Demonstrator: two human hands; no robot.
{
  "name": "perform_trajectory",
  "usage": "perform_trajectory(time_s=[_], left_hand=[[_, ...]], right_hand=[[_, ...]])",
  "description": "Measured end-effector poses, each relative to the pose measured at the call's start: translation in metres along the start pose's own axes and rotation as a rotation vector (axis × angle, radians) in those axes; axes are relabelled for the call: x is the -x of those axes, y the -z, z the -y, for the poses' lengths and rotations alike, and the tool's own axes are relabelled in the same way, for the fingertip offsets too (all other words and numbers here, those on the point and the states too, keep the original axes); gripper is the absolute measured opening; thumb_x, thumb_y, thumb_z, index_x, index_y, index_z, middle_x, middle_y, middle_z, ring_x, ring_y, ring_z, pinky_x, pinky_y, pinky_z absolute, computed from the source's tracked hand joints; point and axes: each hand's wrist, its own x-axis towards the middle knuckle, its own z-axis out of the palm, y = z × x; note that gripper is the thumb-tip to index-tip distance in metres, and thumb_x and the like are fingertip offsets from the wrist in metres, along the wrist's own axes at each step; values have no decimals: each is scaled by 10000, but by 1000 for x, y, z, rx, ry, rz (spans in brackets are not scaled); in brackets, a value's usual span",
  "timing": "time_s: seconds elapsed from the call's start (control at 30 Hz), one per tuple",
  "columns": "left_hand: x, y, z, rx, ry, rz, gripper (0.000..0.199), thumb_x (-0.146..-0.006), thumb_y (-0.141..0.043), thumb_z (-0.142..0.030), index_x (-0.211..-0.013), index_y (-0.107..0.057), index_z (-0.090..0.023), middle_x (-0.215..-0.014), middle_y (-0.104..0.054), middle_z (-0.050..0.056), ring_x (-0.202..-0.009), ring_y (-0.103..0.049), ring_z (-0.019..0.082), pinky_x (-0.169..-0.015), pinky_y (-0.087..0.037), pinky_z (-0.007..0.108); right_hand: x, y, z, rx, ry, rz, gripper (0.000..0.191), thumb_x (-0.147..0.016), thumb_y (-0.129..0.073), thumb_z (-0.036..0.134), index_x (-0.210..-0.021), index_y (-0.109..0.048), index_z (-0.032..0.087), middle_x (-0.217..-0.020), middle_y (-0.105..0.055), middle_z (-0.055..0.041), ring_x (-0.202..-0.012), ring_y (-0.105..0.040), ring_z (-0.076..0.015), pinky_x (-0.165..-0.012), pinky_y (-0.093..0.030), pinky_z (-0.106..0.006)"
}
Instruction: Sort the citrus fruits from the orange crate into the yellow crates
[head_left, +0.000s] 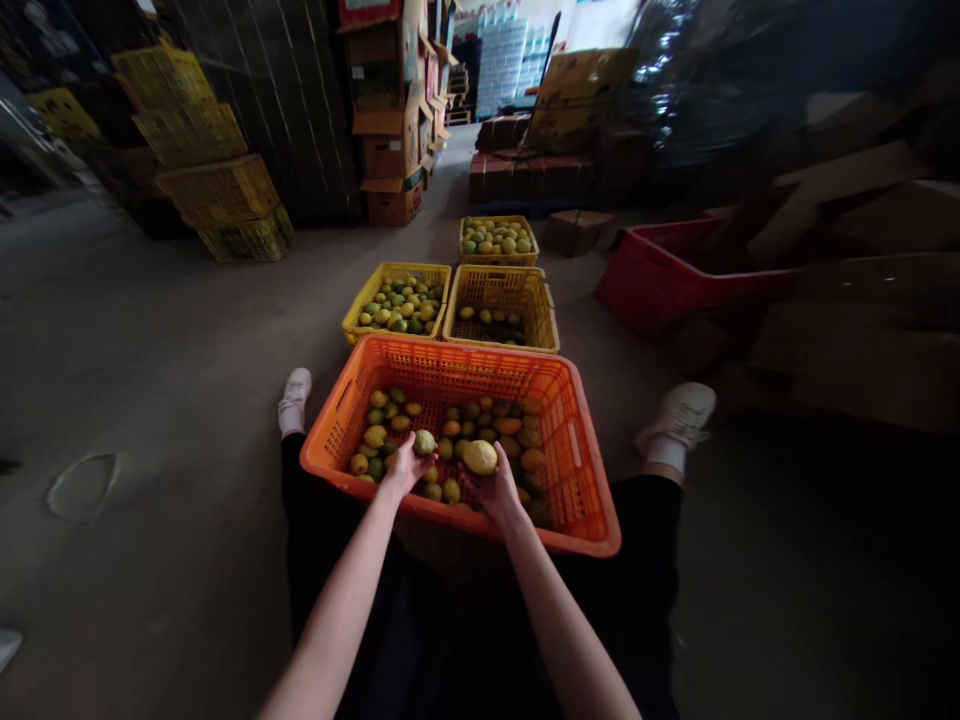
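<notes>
An orange plastic crate (589, 480) stands between my legs, with yellow, green and orange-tinged lemons (375, 437) scattered over its floor. Above its near side, my left hand (405, 468) is closed around a small greenish lemon (424, 442). Just to the right, my right hand (499, 490) grips a larger pale yellow lemon (480, 457). The two held fruits are apart from each other. Both forearms reach over the near rim and partly hide the fruit underneath.
Beyond the orange crate stand a full yellow crate (351, 322), a yellow crate with few lemons (551, 335), and another full one (499, 262). A red bin (637, 285) and cardboard (862, 320) lie right. Yellow crates (217, 190) are stacked left; cardboard boxes (386, 155) rise behind.
</notes>
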Motion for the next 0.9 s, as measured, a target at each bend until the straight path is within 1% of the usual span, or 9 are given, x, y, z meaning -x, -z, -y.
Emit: perform_trajectory(time_s=[0.13, 0.23, 0.4, 0.53, 0.67, 0.8, 0.9], left_hand=[[0, -2, 0, -30, 18, 13, 315, -904, -429, -367, -860, -574, -91, -665, -632, 61, -510, -583, 102, -477, -484, 184], [-1, -3, 0, -45, 34, 15, 348, -889, -445, -416, -835, -579, -99, -646, -632, 58, -489, -575, 96, -458, -476, 177], [-3, 0, -1, -41, 63, 23, 398, -883, -421, -472, -805, -567, -110, -622, -635, 60, -453, -568, 102, -418, -460, 185], [-4, 1, -2, -13, 69, 36, 407, -883, -410, -480, -817, -566, -109, -610, -630, 62, -448, -569, 114, -408, -451, 195], [-4, 2, -2, 2, 63, 31, 384, -877, -428, -453, -878, -579, -100, -600, -611, 57, -472, -571, 124, -426, -452, 205], [-6, 5, -1, 24, 59, 33, 427, -897, -346, -457, -931, -578, -101, -610, -602, 64, -487, -560, 123, -438, -446, 204], [-7, 6, 0, 35, 58, 38, 435, -904, -310, -454, -893, -573, -108, -618, -600, 69, -487, -552, 120, -437, -438, 201]], right_hand=[[-4, 3, 0, -25, -11, 6, 424, -852, -378, 542, -830, -591, 176, -616, -674, -64, -524, -634, -173, -432, -492, -253], [-6, 5, -1, -47, -8, 7, 397, -844, -406, 539, -830, -590, 187, -625, -676, -49, -554, -645, -173, -447, -501, -255], [-7, 6, -2, -39, -5, 15, 401, -839, -410, 547, -831, -591, 189, -622, -674, -51, -530, -634, -169, -433, -490, -252], [-5, 5, -1, -27, -12, -6, 406, -819, -431, 559, -823, -590, 185, -609, -664, -52, -518, -623, -172, -436, -491, -263], [-2, 3, 0, -32, -28, -16, 395, -822, -427, 545, -798, -586, 184, -588, -655, -48, -512, -619, -170, -436, -487, -259], [0, 1, 1, -11, -42, -20, 433, -832, -382, 558, -780, -584, 179, -559, -646, -56, -474, -603, -166, -405, -465, -248], [1, 1, 1, -6, -48, -23, 438, -834, -373, 558, -784, -583, 177, -556, -645, -61, -471, -599, -167, -408, -465, -249]])
